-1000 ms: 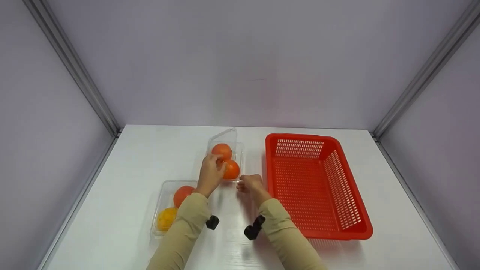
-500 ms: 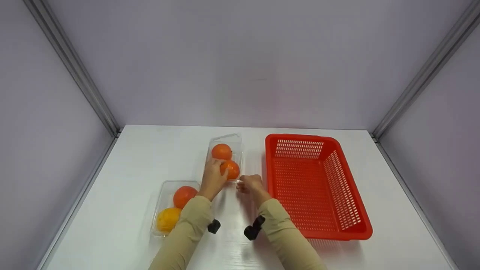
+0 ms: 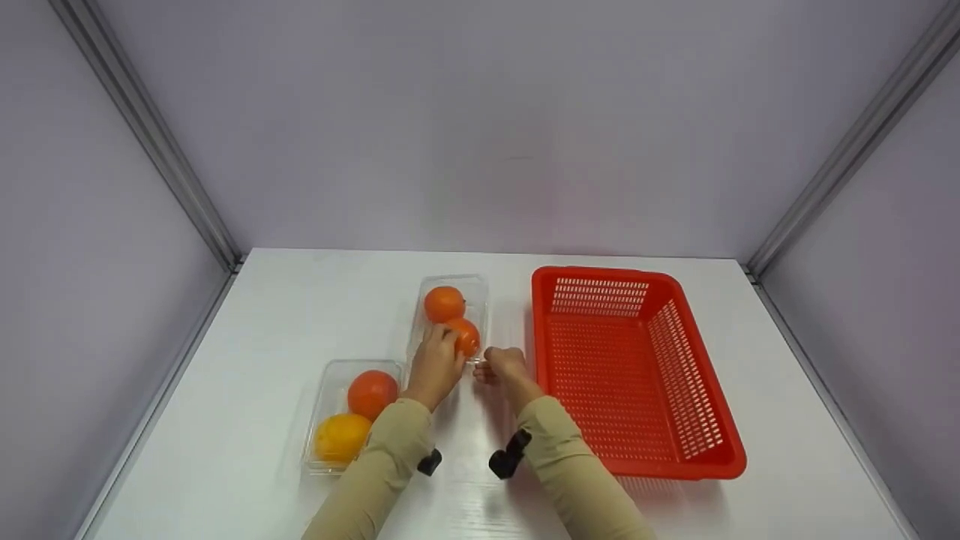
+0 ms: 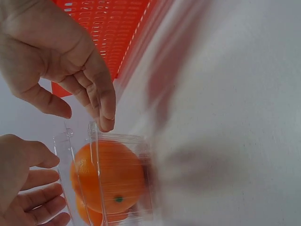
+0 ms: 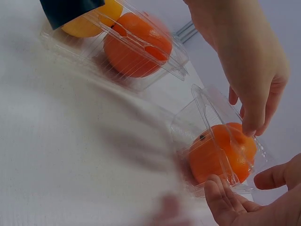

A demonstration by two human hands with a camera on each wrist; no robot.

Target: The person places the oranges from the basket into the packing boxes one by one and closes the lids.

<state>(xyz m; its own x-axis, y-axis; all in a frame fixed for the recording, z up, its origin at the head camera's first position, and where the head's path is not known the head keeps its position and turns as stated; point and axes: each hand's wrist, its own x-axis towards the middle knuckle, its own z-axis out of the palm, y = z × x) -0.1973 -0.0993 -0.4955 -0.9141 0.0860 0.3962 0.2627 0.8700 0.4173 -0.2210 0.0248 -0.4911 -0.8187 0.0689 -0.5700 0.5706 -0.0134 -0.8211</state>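
Observation:
A clear plastic clamshell box (image 3: 474,283) holds two round orange fruits, a far one (image 3: 444,304) and a near one (image 3: 465,339). Its lid is folded down over them, with a narrow gap between lid and base rims in the left wrist view. My left hand (image 3: 436,366) rests its extended fingers on the lid (image 4: 77,181) at the near left. At the near right corner, my right hand (image 3: 508,367) touches the box's rim with its fingertips, thumb held apart. Another clear clamshell box (image 3: 328,390), left of my left hand, holds a red-orange fruit (image 3: 373,394) and a yellow fruit (image 3: 342,437).
A red perforated basket (image 3: 607,271) stands on the white table (image 3: 285,300) just right of my right hand. Pale walls (image 3: 480,150) enclose the table at the back and sides. Both forearms, in tan sleeves (image 3: 379,472), reach in from the near edge.
The lid of the far box has come down from standing upright to lying over the fruits. My left hand has moved slightly right and nearer with it; the right hand stays at the corner.

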